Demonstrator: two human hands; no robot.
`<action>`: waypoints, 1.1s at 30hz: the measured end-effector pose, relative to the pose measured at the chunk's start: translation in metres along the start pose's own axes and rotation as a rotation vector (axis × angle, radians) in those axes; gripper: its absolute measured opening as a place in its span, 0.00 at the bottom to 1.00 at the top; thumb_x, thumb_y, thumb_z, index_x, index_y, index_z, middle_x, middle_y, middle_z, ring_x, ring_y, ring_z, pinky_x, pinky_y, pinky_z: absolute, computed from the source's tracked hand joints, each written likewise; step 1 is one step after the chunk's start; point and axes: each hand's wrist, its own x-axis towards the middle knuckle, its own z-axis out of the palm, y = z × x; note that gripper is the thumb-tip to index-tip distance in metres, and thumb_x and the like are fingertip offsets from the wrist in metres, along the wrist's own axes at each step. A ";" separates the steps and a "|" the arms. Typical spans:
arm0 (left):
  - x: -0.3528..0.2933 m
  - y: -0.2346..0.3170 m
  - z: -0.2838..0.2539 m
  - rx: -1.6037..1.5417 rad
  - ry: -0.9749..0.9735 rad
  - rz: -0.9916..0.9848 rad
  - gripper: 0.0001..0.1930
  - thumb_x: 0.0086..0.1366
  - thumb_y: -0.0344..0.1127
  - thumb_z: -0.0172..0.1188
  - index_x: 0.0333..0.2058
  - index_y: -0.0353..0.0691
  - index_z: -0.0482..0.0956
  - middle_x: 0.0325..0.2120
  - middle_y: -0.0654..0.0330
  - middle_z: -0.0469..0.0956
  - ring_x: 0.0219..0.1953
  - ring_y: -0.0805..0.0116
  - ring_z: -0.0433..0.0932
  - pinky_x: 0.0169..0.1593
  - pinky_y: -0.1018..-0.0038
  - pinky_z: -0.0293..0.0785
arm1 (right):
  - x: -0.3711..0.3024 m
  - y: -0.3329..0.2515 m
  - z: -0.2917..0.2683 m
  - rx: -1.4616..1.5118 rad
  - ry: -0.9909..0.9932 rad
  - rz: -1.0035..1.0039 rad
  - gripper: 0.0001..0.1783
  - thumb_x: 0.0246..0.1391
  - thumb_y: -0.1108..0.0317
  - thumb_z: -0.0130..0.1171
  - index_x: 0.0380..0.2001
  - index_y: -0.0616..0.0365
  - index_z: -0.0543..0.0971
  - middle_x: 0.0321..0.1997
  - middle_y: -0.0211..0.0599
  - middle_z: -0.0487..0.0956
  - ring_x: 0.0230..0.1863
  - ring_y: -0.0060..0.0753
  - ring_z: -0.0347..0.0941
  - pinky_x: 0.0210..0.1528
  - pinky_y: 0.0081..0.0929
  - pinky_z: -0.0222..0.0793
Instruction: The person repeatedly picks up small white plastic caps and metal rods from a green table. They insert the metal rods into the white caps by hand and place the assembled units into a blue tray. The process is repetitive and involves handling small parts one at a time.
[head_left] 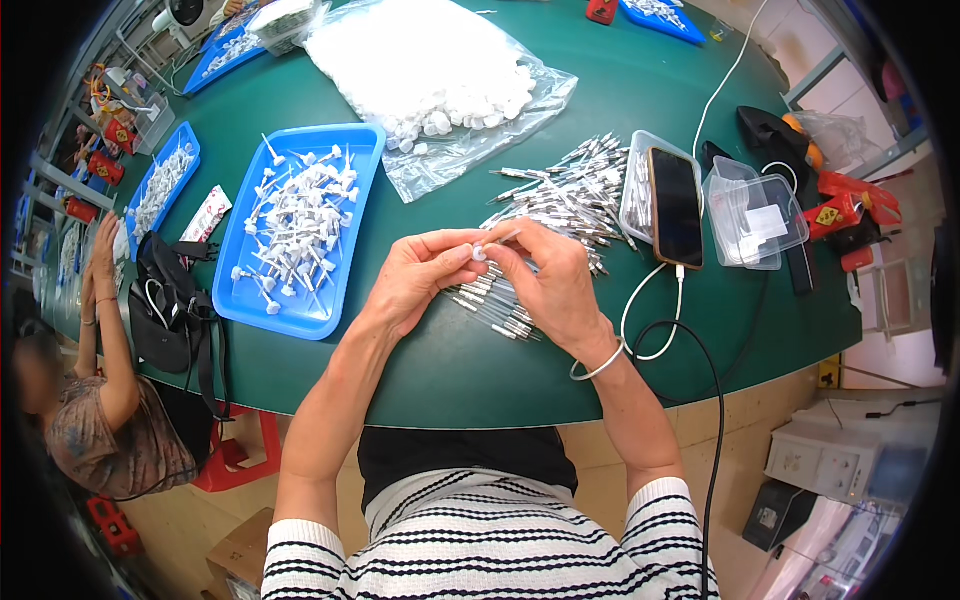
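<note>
Over the round dark green counter (600,90), the left hand (420,275) and the right hand (550,280) meet fingertip to fingertip. Between them sits a small white plastic cap (479,254), pinched in the left hand's closed grip, thumb against forefinger. The right hand's grip is closed too, holding a thin clear tube with a metal end (503,239) whose tip touches the cap. A silver bangle (598,366) circles the right wrist.

Just beneath the hands a loose heap of slim clear-and-silver tubes (560,190) lies on the counter, spreading up toward a black smartphone (675,205) that rests on a clear plastic box and is plugged into a white cable (650,300). To the left, near the left hand, a blue rectangular plastic tray (350,200) holds many white capped pieces. Farther back lies a large clear plastic bag of white caps (430,60). At the left edge another person's raised hand (103,250) shows beside a black strapped bag (165,300).
</note>
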 end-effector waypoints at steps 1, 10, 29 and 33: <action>0.000 0.000 0.000 0.003 -0.001 0.001 0.14 0.65 0.29 0.57 0.48 0.31 0.77 0.35 0.57 0.82 0.36 0.75 0.81 0.43 0.82 0.80 | 0.000 0.000 -0.001 -0.007 -0.002 -0.003 0.04 0.50 0.76 0.61 0.30 0.62 0.76 0.26 0.42 0.78 0.26 0.43 0.77 0.28 0.32 0.70; 0.000 0.000 0.001 0.024 0.009 -0.001 0.14 0.65 0.29 0.57 0.48 0.31 0.77 0.36 0.57 0.82 0.36 0.75 0.81 0.43 0.81 0.80 | 0.000 0.004 -0.003 -0.015 -0.030 -0.042 0.05 0.50 0.76 0.61 0.31 0.63 0.77 0.29 0.44 0.79 0.29 0.45 0.77 0.31 0.34 0.71; -0.001 -0.002 0.000 0.113 0.028 0.047 0.12 0.64 0.29 0.58 0.46 0.32 0.79 0.35 0.57 0.82 0.34 0.74 0.81 0.42 0.80 0.79 | 0.001 0.005 -0.007 -0.066 -0.085 -0.056 0.05 0.52 0.75 0.58 0.33 0.62 0.76 0.28 0.45 0.78 0.29 0.48 0.77 0.30 0.36 0.71; -0.001 -0.001 -0.001 0.143 0.016 0.052 0.13 0.64 0.29 0.59 0.46 0.32 0.79 0.35 0.57 0.82 0.35 0.74 0.81 0.43 0.80 0.78 | 0.002 0.003 -0.009 -0.063 -0.106 -0.059 0.05 0.52 0.75 0.58 0.33 0.62 0.76 0.28 0.45 0.78 0.29 0.48 0.76 0.31 0.36 0.71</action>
